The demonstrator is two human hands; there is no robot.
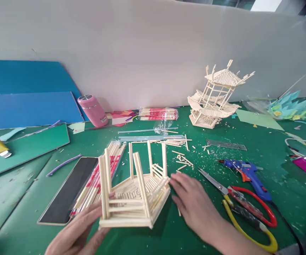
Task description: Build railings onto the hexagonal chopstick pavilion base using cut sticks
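Note:
A small six-sided pavilion frame of thin wooden sticks is tilted in front of me, with upright posts, low railings and a stick-covered floor. My left hand grips its lower left corner, thumb below the base and fingers along the side. At the right corner, the fingertips of my right hand are closed against the railing; their undersides are hidden. One loose stick shows beside the right hand. Short cut sticks lie scattered behind the frame.
Scissors and a blue glue gun lie to the right. A taller stick pavilion stands at the back. Packed sticks lie on a dark panel at left. A pink cup stands behind.

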